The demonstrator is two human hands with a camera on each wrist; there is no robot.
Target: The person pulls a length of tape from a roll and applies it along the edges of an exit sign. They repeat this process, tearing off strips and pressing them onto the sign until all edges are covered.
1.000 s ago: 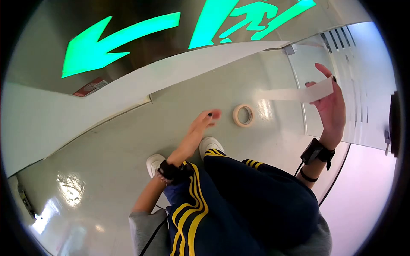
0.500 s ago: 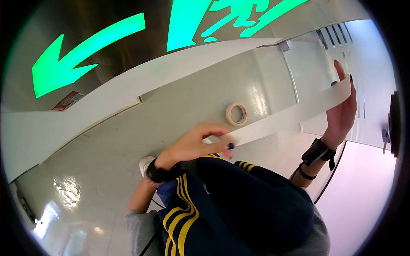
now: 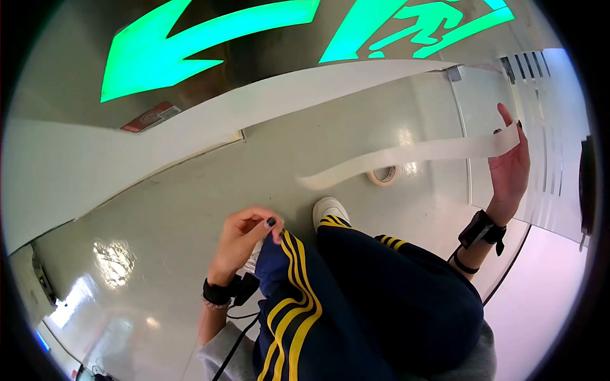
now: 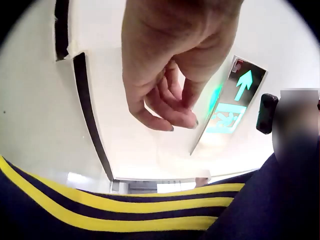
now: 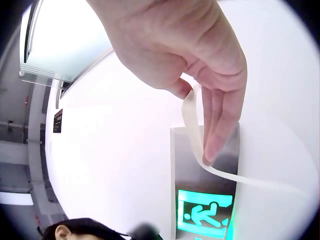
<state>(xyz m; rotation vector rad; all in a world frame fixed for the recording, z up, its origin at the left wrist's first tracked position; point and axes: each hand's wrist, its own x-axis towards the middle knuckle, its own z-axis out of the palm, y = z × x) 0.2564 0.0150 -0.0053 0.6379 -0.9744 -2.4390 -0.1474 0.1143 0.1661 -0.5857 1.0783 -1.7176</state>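
Note:
A long pale strip of tape (image 3: 413, 152) runs leftward from my right hand (image 3: 510, 168), its far end loose in the air. In the right wrist view, the right hand (image 5: 200, 65) holds the strip (image 5: 192, 120) at the thumb and fingertips. My left hand (image 3: 244, 238) is low on the left near the trouser leg, apart from the strip. The left wrist view shows that hand (image 4: 170, 70) with fingers loosely bent and nothing in them. A tape roll (image 3: 383, 176) is on the floor, partly hidden behind the strip.
A green lit exit sign (image 3: 216, 41) spans the top of the head view, above a white ledge (image 3: 190, 117). At the right is a striped glass panel (image 3: 540, 127). A white shoe (image 3: 330, 209) stands on the glossy floor (image 3: 171, 209).
My left hand reached to the strip's left end, then drew back left and down without it. That end now hangs free. The right hand still holds the other end.

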